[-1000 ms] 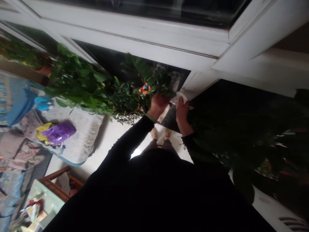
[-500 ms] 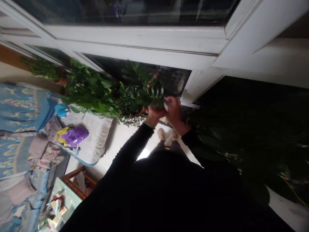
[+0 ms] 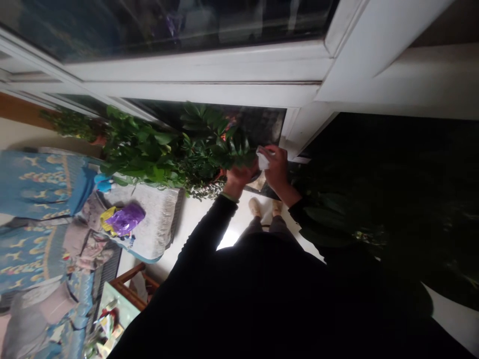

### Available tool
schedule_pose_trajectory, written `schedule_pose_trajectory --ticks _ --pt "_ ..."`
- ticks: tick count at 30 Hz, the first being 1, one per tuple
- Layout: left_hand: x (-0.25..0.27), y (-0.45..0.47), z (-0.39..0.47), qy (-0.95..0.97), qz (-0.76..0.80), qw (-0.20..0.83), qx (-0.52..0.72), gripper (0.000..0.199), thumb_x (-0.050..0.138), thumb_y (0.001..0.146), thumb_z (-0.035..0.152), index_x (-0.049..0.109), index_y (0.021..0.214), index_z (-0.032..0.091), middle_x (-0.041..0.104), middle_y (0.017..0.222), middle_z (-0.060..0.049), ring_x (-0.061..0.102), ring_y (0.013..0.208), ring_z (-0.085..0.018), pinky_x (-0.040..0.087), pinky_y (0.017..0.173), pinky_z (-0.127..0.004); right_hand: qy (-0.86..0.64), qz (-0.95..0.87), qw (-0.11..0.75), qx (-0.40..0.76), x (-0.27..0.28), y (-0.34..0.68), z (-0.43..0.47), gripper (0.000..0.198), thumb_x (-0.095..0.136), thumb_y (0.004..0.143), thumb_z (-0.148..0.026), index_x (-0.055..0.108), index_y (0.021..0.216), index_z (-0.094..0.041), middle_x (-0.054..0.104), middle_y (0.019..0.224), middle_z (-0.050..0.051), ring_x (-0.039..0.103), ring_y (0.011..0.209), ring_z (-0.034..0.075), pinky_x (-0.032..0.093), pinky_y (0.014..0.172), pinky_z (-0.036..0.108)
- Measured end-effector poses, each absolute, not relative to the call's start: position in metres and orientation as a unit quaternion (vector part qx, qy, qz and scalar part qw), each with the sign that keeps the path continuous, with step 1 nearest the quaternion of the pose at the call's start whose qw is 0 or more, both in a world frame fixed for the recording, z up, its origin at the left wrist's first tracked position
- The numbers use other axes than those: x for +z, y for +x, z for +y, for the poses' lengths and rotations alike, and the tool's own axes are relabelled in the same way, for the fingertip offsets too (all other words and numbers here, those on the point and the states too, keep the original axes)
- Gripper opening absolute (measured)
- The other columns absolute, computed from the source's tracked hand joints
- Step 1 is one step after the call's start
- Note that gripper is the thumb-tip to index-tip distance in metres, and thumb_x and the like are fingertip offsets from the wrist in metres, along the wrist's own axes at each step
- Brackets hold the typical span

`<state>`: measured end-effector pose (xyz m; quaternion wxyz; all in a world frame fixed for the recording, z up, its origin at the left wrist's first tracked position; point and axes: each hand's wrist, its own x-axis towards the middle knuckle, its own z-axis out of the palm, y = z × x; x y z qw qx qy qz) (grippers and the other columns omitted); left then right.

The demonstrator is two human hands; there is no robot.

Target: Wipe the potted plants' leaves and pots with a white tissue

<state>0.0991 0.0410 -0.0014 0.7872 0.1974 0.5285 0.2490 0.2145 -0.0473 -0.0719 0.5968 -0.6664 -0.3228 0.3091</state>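
Observation:
My right hand (image 3: 277,172) pinches a crumpled white tissue or cloth (image 3: 263,159), held just right of a glossy dark green leaf (image 3: 245,158). Close beside it, my left hand (image 3: 238,180) is closed at that leaf, its fingertips partly hidden and blurred. The leaf belongs to a potted plant (image 3: 213,122) with upright, feathery stems. Small-leaved greenery (image 3: 204,187) grows in a reddish pot just left of my left hand.
White-framed glass panels (image 3: 209,65) rise in front. More leafy plants (image 3: 142,149) line the left. A seat with a pale cover (image 3: 159,214) carries a purple bag (image 3: 127,218). A cluttered glass table (image 3: 123,301) stands lower left; dark foliage (image 3: 337,209) is at right.
My right hand has drawn slightly right, away from my left hand, and more of the white tissue or cloth shows. My left hand stays at the leaf. The view has shifted a little.

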Motion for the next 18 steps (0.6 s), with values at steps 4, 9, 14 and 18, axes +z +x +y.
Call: schedule_pose_trajectory --ticks 4,9,14,18 --pt "0.005 0.097 0.039 0.112 0.510 0.805 0.283 0.045 0.035 0.113 0.041 0.076 0.120 0.025 0.087 0.124 -0.008 0.074 0.137 -0.025 0.061 0.115 -0.045 -0.684 -0.306 0.589 0.303 -0.078 0.226 -0.048 0.061 0.066 0.074 -0.010 0.085 0.128 -0.032 0.067 0.136 0.010 0.056 0.141 0.036 0.035 0.139 0.065" --pt "0.002 0.099 0.042 0.114 0.511 0.806 0.275 0.050 0.030 0.116 0.043 0.075 0.125 0.024 0.071 0.162 -0.009 0.065 0.154 -0.026 0.057 0.125 -0.048 -0.699 -0.334 0.592 0.220 -0.069 0.234 -0.041 0.059 0.062 0.084 -0.013 0.078 0.139 -0.027 0.068 0.135 0.012 0.060 0.137 0.036 0.044 0.133 0.064" --pt "-0.001 0.102 0.045 0.122 0.508 0.813 0.257 0.055 0.028 0.117 0.047 0.077 0.123 0.021 0.072 0.160 -0.011 0.057 0.162 -0.028 0.046 0.136 -0.049 -0.693 -0.429 0.554 0.173 -0.047 0.235 -0.021 0.058 0.055 0.095 -0.013 0.075 0.147 -0.031 0.068 0.143 0.011 0.061 0.141 0.034 0.050 0.131 0.060" --pt "-0.004 0.103 0.046 0.143 0.517 0.802 0.262 0.050 0.029 0.115 0.040 0.077 0.120 0.024 0.081 0.143 -0.011 0.062 0.158 -0.030 0.048 0.134 -0.057 -0.689 -0.488 0.508 0.169 -0.055 0.236 -0.006 0.056 0.058 0.091 -0.010 0.080 0.139 -0.030 0.067 0.145 0.010 0.059 0.141 0.033 0.052 0.130 0.059"
